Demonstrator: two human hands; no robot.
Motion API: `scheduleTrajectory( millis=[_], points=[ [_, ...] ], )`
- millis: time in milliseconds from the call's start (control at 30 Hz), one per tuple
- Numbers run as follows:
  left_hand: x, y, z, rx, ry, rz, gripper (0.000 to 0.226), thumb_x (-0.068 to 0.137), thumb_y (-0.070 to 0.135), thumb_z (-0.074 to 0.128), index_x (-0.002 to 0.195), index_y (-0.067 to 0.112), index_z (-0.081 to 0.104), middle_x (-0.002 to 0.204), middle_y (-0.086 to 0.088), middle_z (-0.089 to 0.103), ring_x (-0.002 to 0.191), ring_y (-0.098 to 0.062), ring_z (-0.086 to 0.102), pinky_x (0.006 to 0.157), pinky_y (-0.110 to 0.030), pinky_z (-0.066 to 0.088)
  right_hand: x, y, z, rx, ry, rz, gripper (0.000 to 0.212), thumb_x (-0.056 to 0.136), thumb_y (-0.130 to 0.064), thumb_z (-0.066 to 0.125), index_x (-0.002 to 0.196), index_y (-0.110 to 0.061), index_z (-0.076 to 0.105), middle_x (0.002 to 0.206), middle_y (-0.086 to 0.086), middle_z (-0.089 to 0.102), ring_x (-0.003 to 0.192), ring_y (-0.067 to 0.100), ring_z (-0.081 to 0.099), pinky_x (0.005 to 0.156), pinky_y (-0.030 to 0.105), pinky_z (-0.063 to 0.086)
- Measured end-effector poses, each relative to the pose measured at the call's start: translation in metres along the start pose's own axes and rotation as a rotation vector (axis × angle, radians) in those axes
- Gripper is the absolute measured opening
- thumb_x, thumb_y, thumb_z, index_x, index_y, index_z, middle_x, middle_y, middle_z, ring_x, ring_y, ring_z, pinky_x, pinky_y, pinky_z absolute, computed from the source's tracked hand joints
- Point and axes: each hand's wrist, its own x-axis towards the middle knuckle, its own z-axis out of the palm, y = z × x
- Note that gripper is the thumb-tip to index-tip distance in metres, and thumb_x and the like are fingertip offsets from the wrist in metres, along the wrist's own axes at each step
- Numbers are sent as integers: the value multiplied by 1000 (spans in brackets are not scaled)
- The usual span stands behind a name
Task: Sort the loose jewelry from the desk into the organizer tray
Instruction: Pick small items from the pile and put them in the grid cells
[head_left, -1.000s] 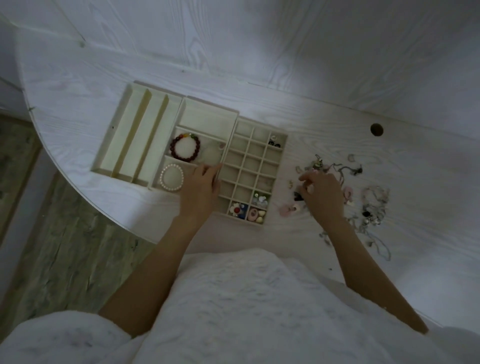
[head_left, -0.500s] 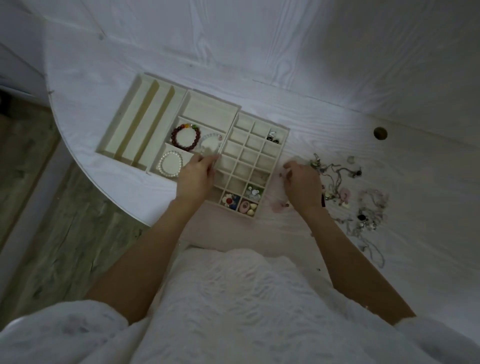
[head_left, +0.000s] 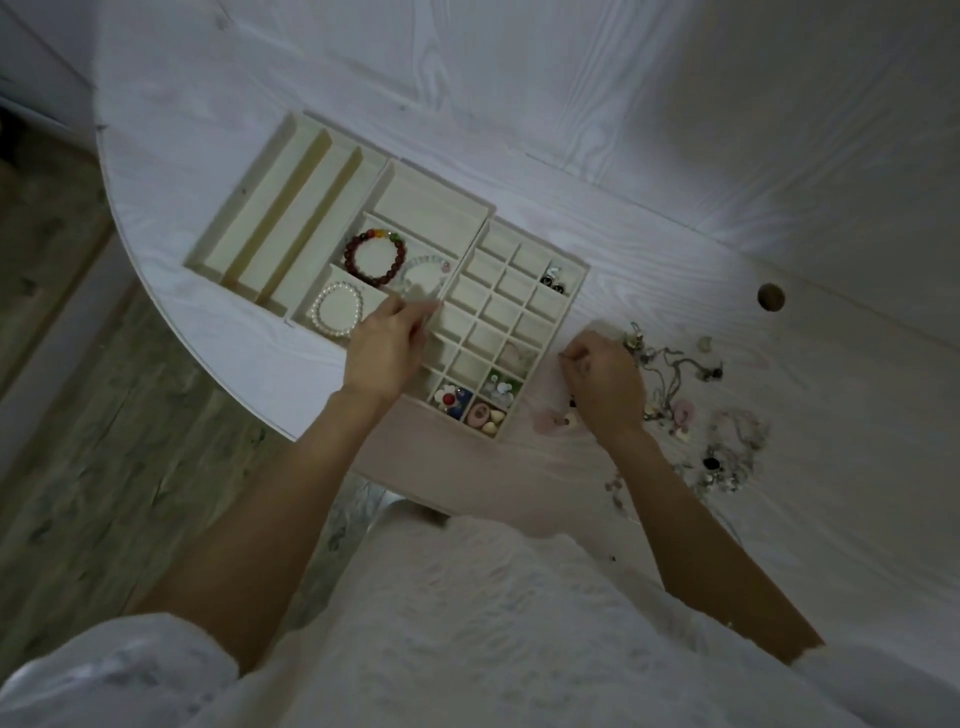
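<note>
Right hand: curling over the desk, seemingly pinching a small piece; grip unclear
Left hand: resting fingers on the organizer tray, holding nothing
Loose jewelry: lying tangled right of the tray
Handling: looking light, limp, snag-prone; lifting one chain by its pendant seems safest

The cream organizer tray lies askew near the desk's curved left edge, with long slots at its left, wider compartments in the middle and a grid of small cells at its right. A dark red bead bracelet, a pale bead bracelet and a pearl bracelet lie flat in the middle compartments. Small colourful pieces fill the grid's near cells; dark earrings sit in a far one. The loose jewelry, tangled chains and charms, is scattered on the desk to the tray's right.
</note>
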Motion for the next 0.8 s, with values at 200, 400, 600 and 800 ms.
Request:
scheduleTrajectory(
  millis=[200, 400, 600, 800],
  points=[
    [-1, -6, 3, -11, 69, 55, 27, 87, 8, 63, 112, 15, 69, 84, -11, 62, 66, -29, 61, 54, -34, 47, 51, -33, -33, 203, 87, -155, 7, 88, -10, 60, 89, -12, 66, 82, -8, 65, 78, 2, 58, 68, 5, 41],
    [-2, -12, 8, -38, 79, 63, 31, 86, 6, 62, 115, 16, 68, 83, -9, 60, 67, -28, 60, 55, -33, 50, 114, -42, -14, -77, -48, -367, 15, 90, -11, 58, 95, -17, 71, 88, 3, 70, 80, 20, 60, 75, 25, 44],
    [-4, -8, 8, -79, 101, 36, 31, 85, 4, 63, 114, 16, 69, 84, -7, 61, 67, -24, 59, 55, -30, 48, 122, -42, -8, -132, -85, -392, 8, 86, -10, 63, 91, -12, 69, 86, 5, 71, 84, 23, 60, 76, 33, 47],
    [-3, -9, 7, -88, 111, 44, 31, 84, 4, 63, 113, 15, 69, 84, -6, 62, 66, -23, 59, 55, -30, 50, 120, -40, -5, -235, 130, -451, 14, 85, -4, 61, 96, -7, 69, 95, 12, 62, 88, 27, 56, 71, 30, 42]
  ],
)
